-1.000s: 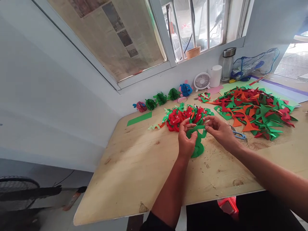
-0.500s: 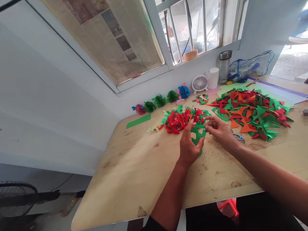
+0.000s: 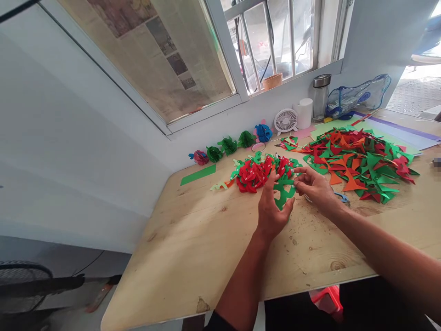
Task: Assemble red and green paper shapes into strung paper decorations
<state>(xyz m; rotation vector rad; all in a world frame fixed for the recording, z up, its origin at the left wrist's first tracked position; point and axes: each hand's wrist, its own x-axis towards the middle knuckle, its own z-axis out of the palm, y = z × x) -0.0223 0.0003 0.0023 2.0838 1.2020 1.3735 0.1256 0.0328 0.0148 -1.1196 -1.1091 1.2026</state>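
Note:
Between my hands is a green paper cutout with openings cut through it. My left hand holds it from the left side, thumb near its lower edge and fingers up behind it. My right hand pinches its upper right edge between thumb and fingertips. Just behind the cutout lie red paper flowers with small white marks, mixed with green cut pieces. Blue-handled scissors rest on the table beside my right wrist, partly hidden by it.
A large heap of red, orange and green paper scraps covers the table's right side. Along the wall stand green paper balls, a small white fan and a glass bottle. A green paper strip lies at the left.
Both hands stay almost in place on the green cutout. The left thumb has shifted slightly at its lower edge.

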